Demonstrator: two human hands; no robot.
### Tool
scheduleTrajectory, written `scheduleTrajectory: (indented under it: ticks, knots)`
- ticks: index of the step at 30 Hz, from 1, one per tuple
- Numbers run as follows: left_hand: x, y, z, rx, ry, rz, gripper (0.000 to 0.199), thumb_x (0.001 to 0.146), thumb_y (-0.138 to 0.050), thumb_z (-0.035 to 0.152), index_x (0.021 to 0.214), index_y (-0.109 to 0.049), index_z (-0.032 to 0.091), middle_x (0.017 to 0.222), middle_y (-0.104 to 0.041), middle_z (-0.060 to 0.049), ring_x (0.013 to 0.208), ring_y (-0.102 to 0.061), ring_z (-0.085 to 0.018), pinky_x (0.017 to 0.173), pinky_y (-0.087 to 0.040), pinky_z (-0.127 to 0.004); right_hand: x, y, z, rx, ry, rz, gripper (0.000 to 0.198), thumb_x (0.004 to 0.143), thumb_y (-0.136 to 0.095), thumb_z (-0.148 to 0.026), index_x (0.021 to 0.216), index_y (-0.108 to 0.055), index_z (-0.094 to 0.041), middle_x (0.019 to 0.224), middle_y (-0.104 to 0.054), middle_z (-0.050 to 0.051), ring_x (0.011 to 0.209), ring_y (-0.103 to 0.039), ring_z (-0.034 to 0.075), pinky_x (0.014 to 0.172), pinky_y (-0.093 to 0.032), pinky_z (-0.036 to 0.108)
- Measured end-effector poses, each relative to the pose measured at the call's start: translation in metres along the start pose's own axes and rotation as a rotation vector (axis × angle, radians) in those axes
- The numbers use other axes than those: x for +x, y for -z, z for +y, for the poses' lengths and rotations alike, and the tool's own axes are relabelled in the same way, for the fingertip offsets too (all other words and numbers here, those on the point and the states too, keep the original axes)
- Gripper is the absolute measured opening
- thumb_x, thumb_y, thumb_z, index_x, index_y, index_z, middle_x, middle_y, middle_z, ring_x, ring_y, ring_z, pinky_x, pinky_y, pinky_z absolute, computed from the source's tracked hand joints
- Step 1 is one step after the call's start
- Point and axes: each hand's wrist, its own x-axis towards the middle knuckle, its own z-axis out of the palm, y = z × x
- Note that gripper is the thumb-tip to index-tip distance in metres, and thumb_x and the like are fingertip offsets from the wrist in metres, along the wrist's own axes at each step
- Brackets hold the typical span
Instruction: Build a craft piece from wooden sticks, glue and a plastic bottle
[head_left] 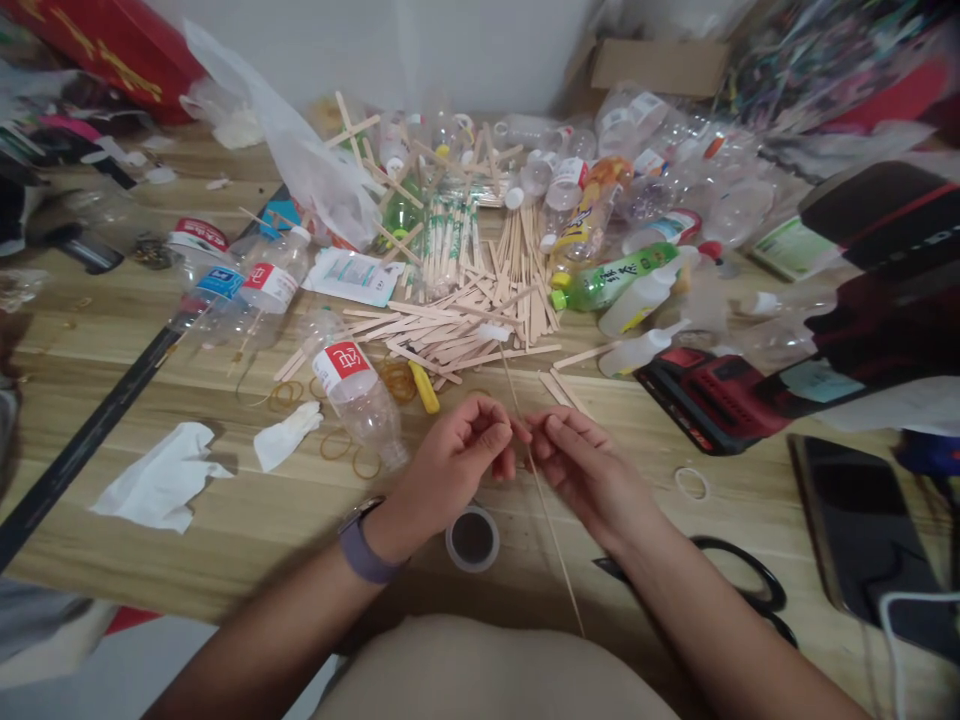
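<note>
Between my hands runs a thin wooden skewer [550, 520], slanting from the loose craft sticks down toward my body. At its far end is a white bottle cap [493, 332]. My left hand [469, 450] is closed, its fingertips pinched at the skewer's middle. On the other side, my right hand [589, 465] is also closed, thumb against bent fingers, close to the same spot; what lies in this pinch is too small to make out. Below my left hand, a small round cup [472, 538] with dark contents sits on the table. Black-handled scissors [739, 570] lie partly under my right forearm.
Craft sticks [450, 325] are heaped ahead, with many plastic bottles [622, 275] behind. A labelled clear bottle [360, 385], yellow cutter [424, 387] and rubber bands [337, 445] lie left. A red-black power tool [712, 400] and phone [862, 520] lie right.
</note>
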Motion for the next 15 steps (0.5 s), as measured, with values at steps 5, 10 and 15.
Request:
scheduleTrajectory:
  ticks: [5,10,15]
  knots:
    - [0.0025,0.0013,0.0028,0.004,0.024,-0.122,0.017,0.096,-0.052,0.032,0.088,-0.047,0.019,0.095,-0.071,-0.005,0.053,-0.055,-0.005,0.052,-0.039,-0.020,0.0013,0.0022,-0.0024,0.075,-0.036,0.016,0.025,0.069,-0.083,-0.043,0.078,-0.073,-0.022,0.066,-0.059,-0.002,0.058,-0.049,0.009,0.055,-0.046,0.020]
    - [0.0057,0.0044,0.0043,-0.027,0.000,-0.199,0.017,0.097,-0.052,0.032,0.088,-0.045,0.020,0.089,-0.071,-0.003,0.049,-0.049,-0.004,0.048,-0.038,-0.019,0.0017,0.0015,-0.0035,0.098,-0.050,-0.035,0.025,0.071,-0.081,-0.043,0.078,-0.072,-0.021,0.061,-0.055,-0.003,0.057,-0.048,0.010,0.055,-0.046,0.022]
    - [0.0040,0.0047,0.0052,0.083,-0.002,-0.196,0.016,0.098,-0.049,0.034,0.089,-0.044,0.022,0.075,-0.061,0.004,0.049,-0.043,-0.006,0.047,-0.034,-0.020,0.0001,-0.0023,-0.0023,0.070,-0.024,-0.083,0.026,0.072,-0.080,-0.045,0.077,-0.071,-0.021,0.055,-0.049,-0.005,0.054,-0.045,0.011,0.054,-0.041,0.023]
